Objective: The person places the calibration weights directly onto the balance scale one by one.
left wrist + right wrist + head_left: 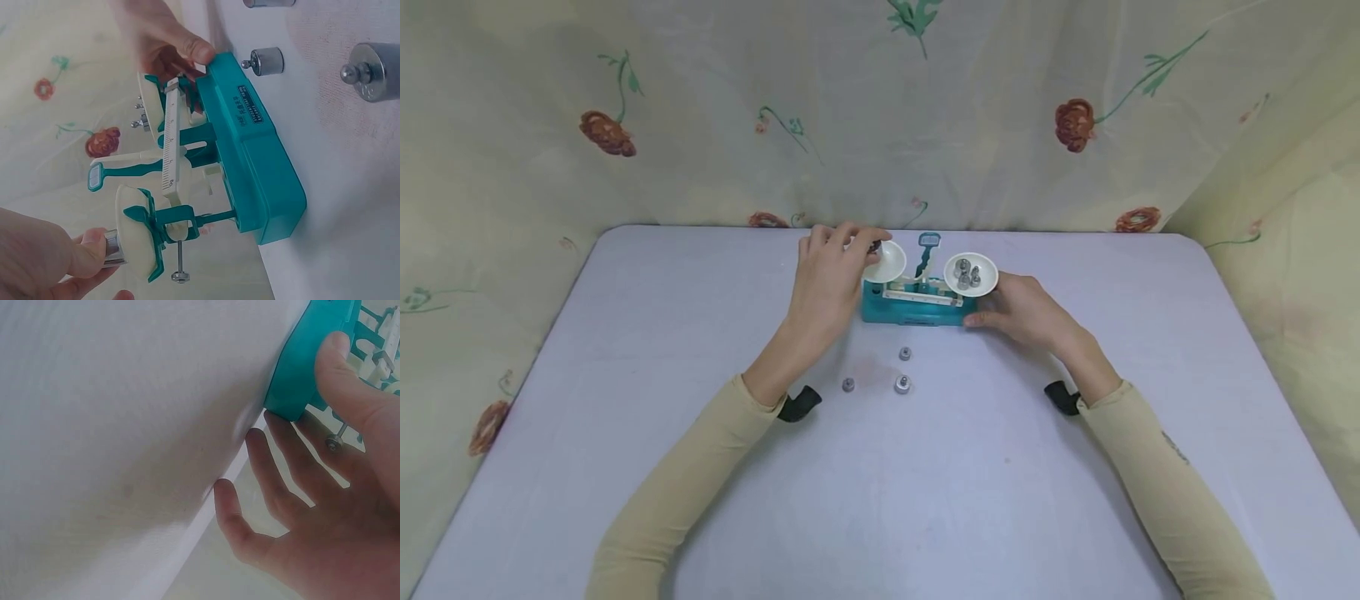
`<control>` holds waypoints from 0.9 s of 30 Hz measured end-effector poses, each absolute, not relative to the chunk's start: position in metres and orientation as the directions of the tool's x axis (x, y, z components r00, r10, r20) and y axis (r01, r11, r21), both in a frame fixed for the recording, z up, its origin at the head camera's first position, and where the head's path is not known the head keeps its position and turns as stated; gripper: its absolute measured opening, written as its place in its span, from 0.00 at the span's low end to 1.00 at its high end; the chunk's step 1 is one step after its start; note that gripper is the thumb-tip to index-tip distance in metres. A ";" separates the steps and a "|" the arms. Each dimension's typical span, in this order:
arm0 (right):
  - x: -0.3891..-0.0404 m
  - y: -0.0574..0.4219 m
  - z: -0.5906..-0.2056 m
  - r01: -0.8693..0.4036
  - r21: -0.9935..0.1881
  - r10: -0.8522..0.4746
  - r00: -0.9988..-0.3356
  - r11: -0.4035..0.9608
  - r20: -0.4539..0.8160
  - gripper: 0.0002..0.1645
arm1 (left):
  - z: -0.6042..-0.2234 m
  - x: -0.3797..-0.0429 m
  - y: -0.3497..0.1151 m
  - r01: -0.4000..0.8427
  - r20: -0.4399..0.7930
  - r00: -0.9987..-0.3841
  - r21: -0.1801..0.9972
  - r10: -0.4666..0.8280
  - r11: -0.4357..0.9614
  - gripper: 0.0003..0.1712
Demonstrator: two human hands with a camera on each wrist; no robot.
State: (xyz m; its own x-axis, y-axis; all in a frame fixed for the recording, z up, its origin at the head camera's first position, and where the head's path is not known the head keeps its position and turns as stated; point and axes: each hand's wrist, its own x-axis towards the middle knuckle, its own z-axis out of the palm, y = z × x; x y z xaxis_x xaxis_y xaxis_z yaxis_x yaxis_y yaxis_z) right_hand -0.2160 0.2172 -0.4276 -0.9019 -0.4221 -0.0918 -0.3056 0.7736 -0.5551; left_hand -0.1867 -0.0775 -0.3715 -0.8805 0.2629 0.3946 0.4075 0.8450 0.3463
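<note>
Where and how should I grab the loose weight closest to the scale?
Probably pinch its top knob, coming from straight above: the weight stands upright, and the knob is narrower than the cylindrical body. That approach should also avoid bumping the scale.

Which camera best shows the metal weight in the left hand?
The left wrist view: there the metal weight looks large and shiny, pinched by the left hand at the white pan. The head view shows it small, dark and partly hidden; the right wrist view doesn't show it.

Seemingly cloth-covered table (955, 500), balance (917, 314), three weights (902, 384)
</note>
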 end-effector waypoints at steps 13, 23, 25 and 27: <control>-0.217 0.218 -0.428 -0.309 -0.561 -0.431 -0.897 0.768 -0.096 0.47 | -0.377 -0.192 -0.078 0.413 0.396 -0.877 0.335 0.271 0.847 0.19; -0.216 0.219 -0.428 -0.312 -0.566 -0.433 -0.897 0.763 -0.088 0.47 | -0.377 -0.195 -0.077 0.402 0.378 -0.884 0.317 0.274 0.859 0.19; -0.216 0.219 -0.427 -0.314 -0.565 -0.433 -0.897 0.763 -0.085 0.46 | -0.377 -0.195 -0.077 0.401 0.374 -0.885 0.312 0.276 0.861 0.19; -0.216 0.219 -0.427 -0.317 -0.564 -0.434 -0.897 0.763 -0.082 0.46 | -0.377 -0.195 -0.077 0.398 0.368 -0.887 0.307 0.277 0.865 0.19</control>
State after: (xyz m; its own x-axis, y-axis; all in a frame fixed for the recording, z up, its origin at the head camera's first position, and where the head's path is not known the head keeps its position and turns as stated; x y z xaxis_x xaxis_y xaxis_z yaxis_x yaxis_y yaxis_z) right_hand -0.2157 0.2194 -0.4272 -0.8973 -0.4336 -0.0823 -0.3169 0.7628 -0.5637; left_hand -0.1949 -0.0769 -0.3774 -0.8873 0.2773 0.3684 0.3976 0.8648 0.3067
